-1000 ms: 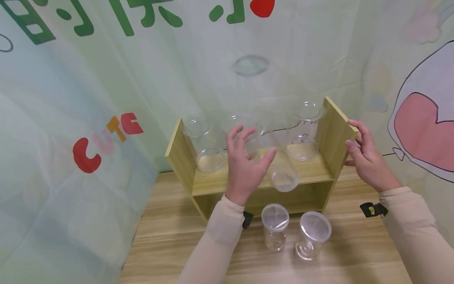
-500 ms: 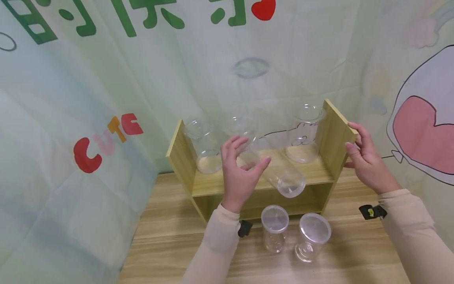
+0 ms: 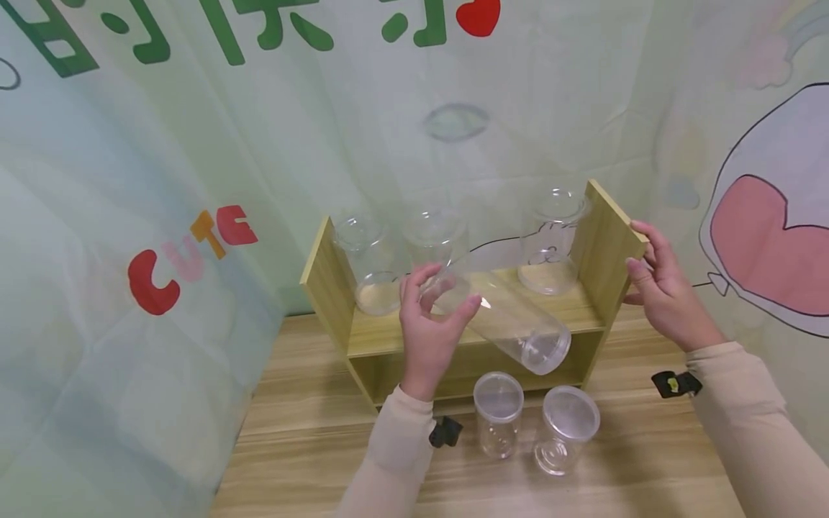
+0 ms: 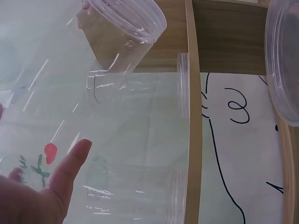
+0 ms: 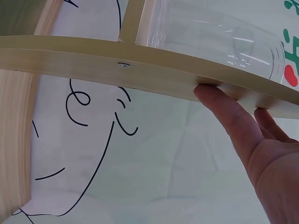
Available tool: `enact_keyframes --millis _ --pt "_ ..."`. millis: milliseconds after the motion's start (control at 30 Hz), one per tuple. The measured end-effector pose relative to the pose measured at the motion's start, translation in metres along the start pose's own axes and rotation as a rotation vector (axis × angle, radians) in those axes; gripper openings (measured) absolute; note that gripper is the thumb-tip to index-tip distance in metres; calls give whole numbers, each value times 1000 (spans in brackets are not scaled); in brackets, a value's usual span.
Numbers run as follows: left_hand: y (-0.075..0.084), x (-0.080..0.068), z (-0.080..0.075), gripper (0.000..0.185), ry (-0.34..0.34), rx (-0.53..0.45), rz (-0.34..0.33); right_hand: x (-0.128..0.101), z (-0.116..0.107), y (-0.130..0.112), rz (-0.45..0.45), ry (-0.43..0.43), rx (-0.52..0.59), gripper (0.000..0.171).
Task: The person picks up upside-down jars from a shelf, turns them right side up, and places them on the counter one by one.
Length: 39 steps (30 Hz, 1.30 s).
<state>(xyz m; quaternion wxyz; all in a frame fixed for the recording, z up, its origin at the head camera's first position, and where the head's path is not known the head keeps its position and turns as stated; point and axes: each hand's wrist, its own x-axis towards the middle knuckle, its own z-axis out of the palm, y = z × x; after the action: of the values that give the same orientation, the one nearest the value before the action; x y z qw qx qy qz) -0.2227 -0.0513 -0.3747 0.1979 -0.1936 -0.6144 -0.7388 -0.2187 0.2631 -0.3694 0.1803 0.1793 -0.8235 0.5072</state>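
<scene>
My left hand (image 3: 430,331) grips a tall clear plastic jar (image 3: 512,316) near its upper end, thumb on one side and fingers round the other. The jar tilts, its lower end out over the front of a small two-tier wooden shelf (image 3: 327,288). On the shelf's upper board stand three more clear jars: a left jar (image 3: 369,248), a middle jar (image 3: 432,234) and a right jar (image 3: 550,248). My right hand (image 3: 670,295) touches the shelf's right side panel (image 3: 605,252); in the right wrist view, fingertips (image 5: 205,91) press on its outer face.
In front of the shelf, a lidded clear jar (image 3: 499,417) and another lidded jar (image 3: 566,428) stand on the wood-grain table (image 3: 291,439). A printed cloth backdrop (image 3: 518,93) hangs close behind the shelf.
My left hand has drawn the jar forward and down, and its lower end has swung right and out past the shelf's front. My right hand stays on the side panel.
</scene>
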Motion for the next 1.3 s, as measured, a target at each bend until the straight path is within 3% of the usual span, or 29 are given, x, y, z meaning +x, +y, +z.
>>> enact_keyframes --millis 233,367,600,733,933,1300 --pt "0 -8 -2 60 20 -56 -86 2 0 1 -1 5 2 56" --pt "-1 -12 -3 60 34 -141 -155 3 -3 0 7 16 -14 57" --pt "-3 -17 -2 58 87 -255 -212 9 -6 -4 -5 31 -27 57" --pt "-5 -25 -4 59 110 -272 -259 8 -6 -5 10 31 -37 57" --pt "-10 -36 -9 59 140 -298 -272 3 -2 -2 14 19 -27 57" --pt "-11 -41 -14 58 144 -334 -290 -2 2 -2 10 36 -5 57"
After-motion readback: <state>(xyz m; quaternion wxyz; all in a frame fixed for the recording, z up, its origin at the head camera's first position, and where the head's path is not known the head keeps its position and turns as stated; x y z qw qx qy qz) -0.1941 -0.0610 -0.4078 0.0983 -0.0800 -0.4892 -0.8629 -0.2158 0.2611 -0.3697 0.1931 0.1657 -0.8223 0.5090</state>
